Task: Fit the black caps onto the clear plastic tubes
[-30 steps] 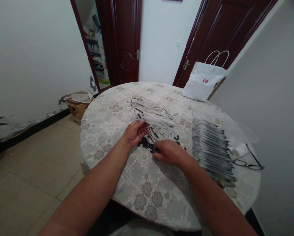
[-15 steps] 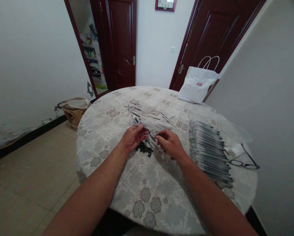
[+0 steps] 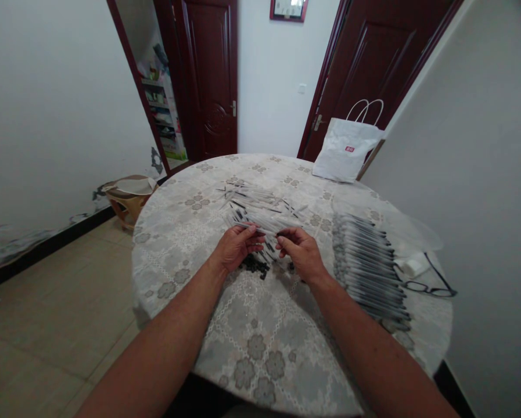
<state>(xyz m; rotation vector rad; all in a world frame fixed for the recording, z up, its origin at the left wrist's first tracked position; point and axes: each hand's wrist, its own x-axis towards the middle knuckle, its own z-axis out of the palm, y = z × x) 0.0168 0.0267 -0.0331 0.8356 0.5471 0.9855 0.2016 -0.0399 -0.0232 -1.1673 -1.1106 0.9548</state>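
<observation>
A slim pen [image 3: 259, 231] is pinched between the thumb and fingers of my left hand [image 3: 236, 248], one end pointing toward my other hand. Just right of it, my right hand [image 3: 301, 251] has its fingertips closed in a pinch; whatever is in them is dark and too small to make out. A small gap separates the two hands. Below and between them lies a pile of small black caps [image 3: 255, 266]. Behind my fingers spreads a loose heap of pale pens or pen barrels [image 3: 260, 197], some with dark ends.
To the right, many grey-white pens [image 3: 369, 261] lie side by side in a row, near clear plastic film. Eyeglasses [image 3: 430, 288] and a small white object [image 3: 416, 266] are beyond them. A white paper bag [image 3: 347, 150] stands at the back of the round, cloth-covered table [image 3: 260, 348].
My hands have come closer together, and the pen in my left hand now points toward my right fingertips. The whole view has shifted slightly.
</observation>
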